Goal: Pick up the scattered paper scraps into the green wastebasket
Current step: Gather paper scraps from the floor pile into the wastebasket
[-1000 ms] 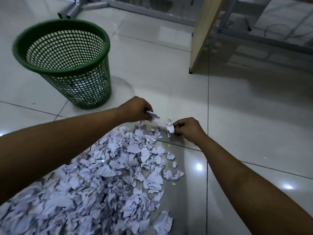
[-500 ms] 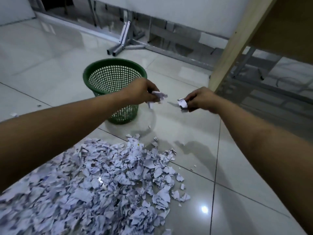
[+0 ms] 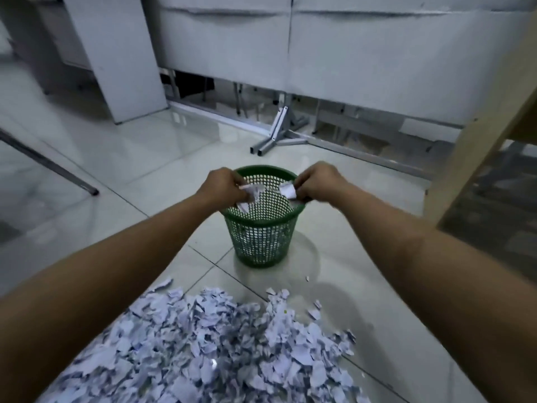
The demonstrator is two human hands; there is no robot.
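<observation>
scrap pile (image 3: 220, 344): big heap of torn white paper lay on the floor, near edge of view, centre-left; a few loose bits strayed just off its right side toward the basket.
held scraps, left (image 3: 251, 191): small crumpled wad, sat over the basket's mouth, left half.
held scraps, right (image 3: 288, 189): smaller white piece, sat over the mouth, right half.
green wastebasket (image 3: 261, 239): upright mesh bin, stood on the floor just beyond the pile; pale paper showed through the lower mesh.
left hand (image 3: 222, 184): fingers curled, pinched its wad at the basket's left rim.
right hand (image 3: 318, 181): fingers curled, pinched its piece at the right rim; hands were near each other but apart.
floor (image 3: 145, 158): glossy pale tiles with dark grout lines, showed reflections and light glare.
metal frame (image 3: 276, 132): grey floor-level legs and rails, stood behind the basket.
white panels (image 3: 348, 53): ran across the back of the room; dark gap beneath them.
wooden leg (image 3: 479, 117): light wood, slanted, far right.
light: dim overall.
</observation>
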